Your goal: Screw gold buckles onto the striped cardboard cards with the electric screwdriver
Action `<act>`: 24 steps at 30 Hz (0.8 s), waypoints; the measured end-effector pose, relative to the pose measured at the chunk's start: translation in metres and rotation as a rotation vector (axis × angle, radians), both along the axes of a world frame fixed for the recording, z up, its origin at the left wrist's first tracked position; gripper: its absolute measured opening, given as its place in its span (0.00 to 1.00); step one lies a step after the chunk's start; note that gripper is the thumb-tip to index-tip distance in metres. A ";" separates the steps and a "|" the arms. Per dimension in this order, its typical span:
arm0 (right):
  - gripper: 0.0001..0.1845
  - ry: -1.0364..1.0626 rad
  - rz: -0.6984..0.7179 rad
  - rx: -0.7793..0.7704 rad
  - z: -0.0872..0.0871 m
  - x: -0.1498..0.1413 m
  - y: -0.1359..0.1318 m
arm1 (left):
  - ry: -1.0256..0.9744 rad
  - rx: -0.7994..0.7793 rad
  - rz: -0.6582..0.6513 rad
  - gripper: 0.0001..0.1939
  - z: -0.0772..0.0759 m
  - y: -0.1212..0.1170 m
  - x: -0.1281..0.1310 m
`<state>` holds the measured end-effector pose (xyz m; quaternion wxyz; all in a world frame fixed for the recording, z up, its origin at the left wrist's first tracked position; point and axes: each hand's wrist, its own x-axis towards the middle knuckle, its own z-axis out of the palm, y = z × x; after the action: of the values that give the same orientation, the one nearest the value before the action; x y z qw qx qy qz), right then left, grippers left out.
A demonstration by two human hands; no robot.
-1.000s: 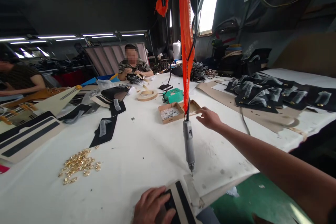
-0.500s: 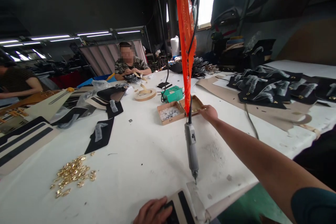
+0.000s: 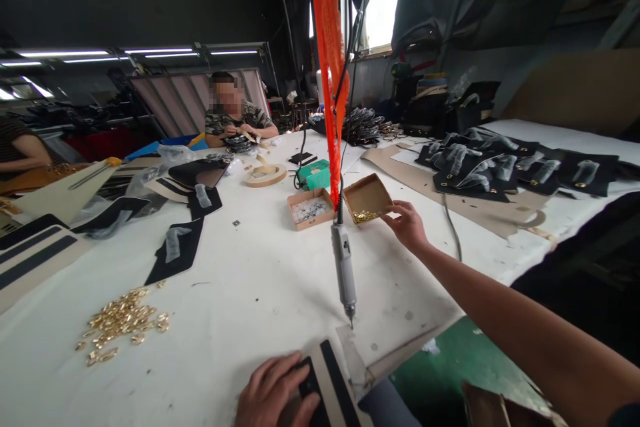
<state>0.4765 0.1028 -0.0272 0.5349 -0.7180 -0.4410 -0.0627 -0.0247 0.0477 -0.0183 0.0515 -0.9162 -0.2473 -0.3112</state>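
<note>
At the bottom edge my left hand (image 3: 273, 390) is on a beige panel with black strips (image 3: 327, 373), its fingers bent over the panel and holding it. My right hand (image 3: 407, 223) reaches forward and pinches the near right corner of a small cardboard box (image 3: 370, 193). That box is tilted up, and small gold-coloured pieces (image 3: 365, 216) lie gathered at its near side. Between my hands a grey electric screwdriver (image 3: 344, 267) hangs bit down on its cable, alongside an orange cloth strip (image 3: 330, 80).
A second cardboard box (image 3: 310, 210) holds clear and dark bits. Gold fittings (image 3: 120, 320) are heaped at the left. A green box (image 3: 316, 175) and a tape roll (image 3: 265, 175) sit further back. Black panels (image 3: 480, 167) pile up at the right. A co-worker (image 3: 240, 113) handles a strip across the table.
The gold-piece box has been tilted up by my right hand and shows its inside more. My left hand stays on the panel. The whole view has shifted slightly.
</note>
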 end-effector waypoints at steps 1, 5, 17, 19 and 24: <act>0.28 -0.003 0.019 0.011 0.001 -0.002 -0.005 | -0.011 -0.008 0.005 0.14 0.001 -0.001 0.001; 0.29 -0.023 0.065 0.039 0.006 -0.010 -0.020 | 0.007 -0.076 0.037 0.15 -0.001 -0.006 0.000; 0.21 -0.100 0.107 0.071 0.027 -0.024 -0.043 | -0.037 -0.134 0.064 0.13 0.004 -0.014 0.006; 0.20 -0.097 0.102 0.072 0.027 -0.024 -0.044 | -0.042 -0.142 0.065 0.13 0.004 -0.014 0.006; 0.23 -0.073 0.076 0.081 0.028 -0.027 -0.048 | -0.046 -0.140 0.063 0.13 0.004 -0.014 0.006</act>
<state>0.4500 0.0544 0.0004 0.5491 -0.6756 -0.4844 -0.0864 -0.0189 0.0336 -0.0142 -0.0087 -0.9019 -0.2982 -0.3124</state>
